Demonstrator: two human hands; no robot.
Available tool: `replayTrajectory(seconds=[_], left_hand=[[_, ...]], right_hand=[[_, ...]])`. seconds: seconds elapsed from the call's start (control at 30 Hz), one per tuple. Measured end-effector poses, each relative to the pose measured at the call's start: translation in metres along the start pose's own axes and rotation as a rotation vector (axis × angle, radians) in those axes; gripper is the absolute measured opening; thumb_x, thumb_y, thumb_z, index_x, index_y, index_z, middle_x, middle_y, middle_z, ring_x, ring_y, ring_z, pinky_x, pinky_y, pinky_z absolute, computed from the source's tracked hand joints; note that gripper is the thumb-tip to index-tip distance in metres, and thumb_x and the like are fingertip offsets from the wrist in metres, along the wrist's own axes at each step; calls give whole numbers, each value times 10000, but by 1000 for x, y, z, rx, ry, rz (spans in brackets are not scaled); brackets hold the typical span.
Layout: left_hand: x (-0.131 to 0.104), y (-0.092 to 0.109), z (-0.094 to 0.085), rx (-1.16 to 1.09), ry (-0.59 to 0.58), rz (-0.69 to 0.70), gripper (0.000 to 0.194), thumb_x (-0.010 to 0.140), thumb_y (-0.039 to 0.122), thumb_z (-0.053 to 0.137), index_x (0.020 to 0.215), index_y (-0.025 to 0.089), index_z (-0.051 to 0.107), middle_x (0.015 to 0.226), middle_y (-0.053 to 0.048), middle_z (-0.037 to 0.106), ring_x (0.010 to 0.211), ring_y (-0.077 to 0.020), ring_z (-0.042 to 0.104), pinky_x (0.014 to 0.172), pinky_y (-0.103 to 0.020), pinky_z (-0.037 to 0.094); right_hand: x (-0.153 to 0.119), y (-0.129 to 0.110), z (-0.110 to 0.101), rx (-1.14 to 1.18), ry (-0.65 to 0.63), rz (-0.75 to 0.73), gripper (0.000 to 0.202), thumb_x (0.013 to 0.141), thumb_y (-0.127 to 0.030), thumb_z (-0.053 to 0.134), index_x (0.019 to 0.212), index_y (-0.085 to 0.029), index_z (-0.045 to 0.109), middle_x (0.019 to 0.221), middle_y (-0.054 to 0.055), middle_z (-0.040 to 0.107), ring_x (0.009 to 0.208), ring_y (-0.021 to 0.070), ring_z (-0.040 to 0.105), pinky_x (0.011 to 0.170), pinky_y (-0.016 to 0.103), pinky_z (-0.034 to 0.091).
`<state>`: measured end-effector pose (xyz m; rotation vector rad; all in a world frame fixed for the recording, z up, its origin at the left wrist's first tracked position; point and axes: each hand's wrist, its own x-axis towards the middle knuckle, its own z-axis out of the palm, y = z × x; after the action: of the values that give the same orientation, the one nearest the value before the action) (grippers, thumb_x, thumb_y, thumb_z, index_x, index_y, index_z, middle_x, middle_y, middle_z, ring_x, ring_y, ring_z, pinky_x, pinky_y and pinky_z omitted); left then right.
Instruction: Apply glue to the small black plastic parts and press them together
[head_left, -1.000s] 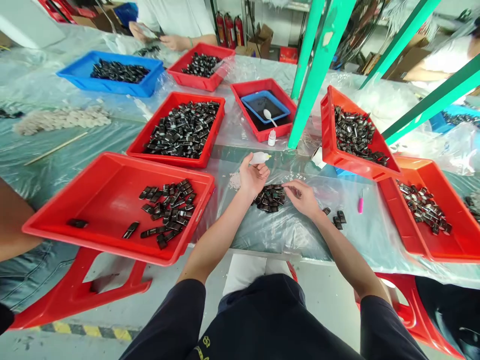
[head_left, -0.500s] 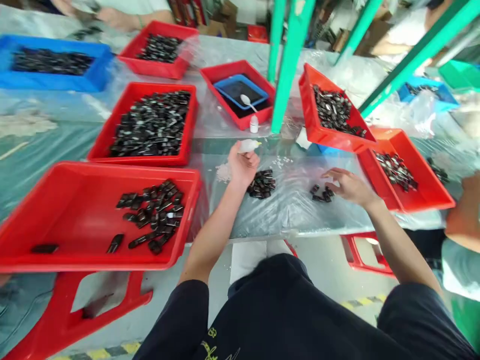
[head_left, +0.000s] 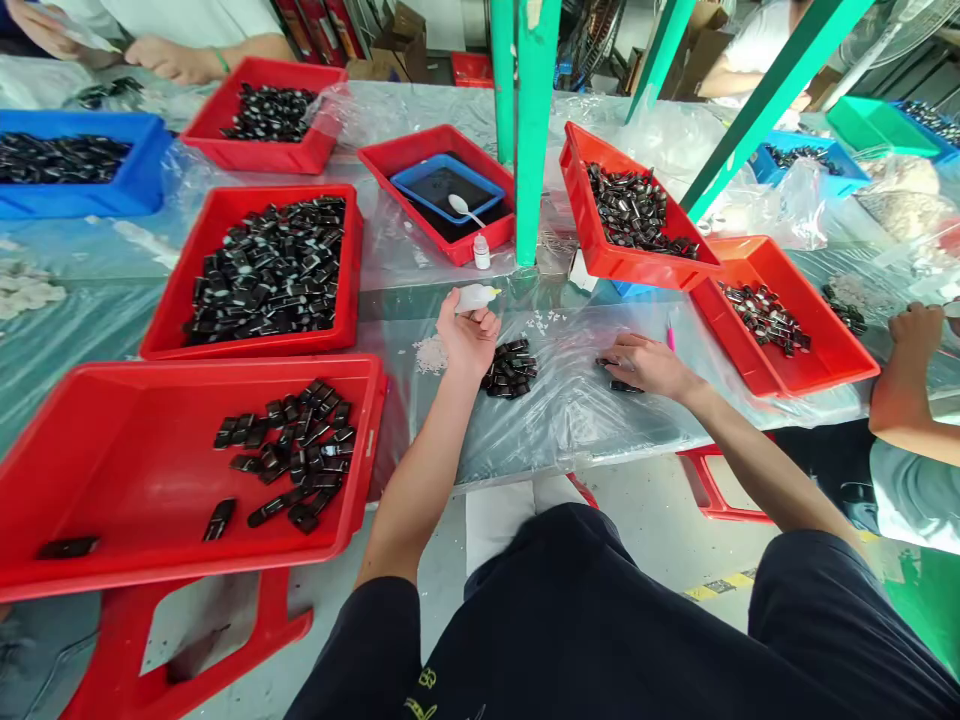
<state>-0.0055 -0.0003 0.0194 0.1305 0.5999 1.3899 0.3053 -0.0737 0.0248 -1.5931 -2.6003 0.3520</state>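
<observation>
While left hand (head_left: 471, 338) grips white plastic squeeze bottle (head_left: 474, 298), right hand (head_left: 649, 365) covers small glossy black pieces (head_left: 626, 386) at right, grip unclear; work seems partway, similar black heap (head_left: 510, 370) between hands, finished pieces indistinguishable.

Bright, fairly even light filled the workroom, its exact source impossible to tell. Pale, broken glare streaked the clear plastic sheeting (head_left: 570, 430) across the worktable, and small white glints dotted the black pieces (head_left: 274, 265). Shadows around the left hand (head_left: 470, 335) were soft, with that hand reasonably clear near mid-frame. A co-worker's white shirt (head_left: 195, 18) looked nearly washed out, while the wearer's dark shirt (head_left: 600, 620) swallowed most detail. Wide-angle distortion stretched the near red tray (head_left: 120, 430) toward the left edge. Fire extinguishers (head_left: 315, 25) in the background appeared soft, and the lower left corner was blurred.
</observation>
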Motion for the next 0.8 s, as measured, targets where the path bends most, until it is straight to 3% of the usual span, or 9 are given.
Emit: replayTrajectory(seconds=[0.1, 0.23, 0.37, 0.5, 0.57, 0.67, 0.8], left_hand=[[2, 1, -2, -13, -2, -2, 443, 936, 502, 649, 669, 206, 457, 533, 63, 360, 402, -60, 360, 417, -226, 324], [1, 0, -4, -34, -32, -3, 425, 957, 476, 616, 671, 202, 463, 540, 54, 369, 411, -64, 362, 411, -226, 311], [0, -1, -4, -15, -55, -1, 435, 938, 511, 639, 684, 198, 476, 545, 62, 355, 415, -60, 353, 416, -220, 310], [0, 1, -5, -17, -46, 1, 406, 977, 449, 571, 681, 198, 450, 555, 59, 353, 422, -59, 345, 424, -217, 303], [0, 2, -5, -15, -35, 3, 403, 976, 448, 572, 686, 200, 443, 559, 61, 350, 425, -60, 343, 426, -217, 303], [1, 4, -6, -13, -27, 11, 417, 967, 466, 591, 686, 202, 431, 565, 63, 348, 429, -58, 343, 429, -218, 302], [1, 4, -6, -18, -39, 21, 433, 950, 485, 623, 685, 202, 429, 565, 66, 348, 430, -54, 344, 435, -218, 303]], right_hand=[[9, -5, 2, 169, 87, 140, 187, 917, -298, 589, 1014, -194, 710, 853, 60, 719, 745, 197, 638, 697, 329, 472], [29, -13, 4, 681, 191, 201, 236, 820, -403, 690, 905, -206, 593, 772, 34, 713, 635, 153, 584, 626, 301, 454], [58, -28, 1, 1164, 123, 267, 397, 695, -425, 790, 868, -226, 494, 851, 60, 762, 594, 134, 599, 474, 230, 344], [85, -45, 1, 1490, 67, 285, 463, 667, -388, 800, 1038, -216, 584, 954, 61, 775, 609, 129, 620, 432, 207, 265], [96, -52, 3, 1598, 44, 281, 488, 659, -369, 804, 1077, -214, 604, 947, 45, 759, 624, 124, 619, 432, 203, 261], [109, -61, 8, 1661, 9, 264, 411, 642, -352, 794, 967, -203, 592, 895, 17, 703, 608, 98, 574, 427, 196, 226], [120, -63, 14, 1520, 32, 279, 314, 764, -455, 693, 924, -221, 557, 738, -32, 544, 522, 87, 420, 430, 220, 155]])
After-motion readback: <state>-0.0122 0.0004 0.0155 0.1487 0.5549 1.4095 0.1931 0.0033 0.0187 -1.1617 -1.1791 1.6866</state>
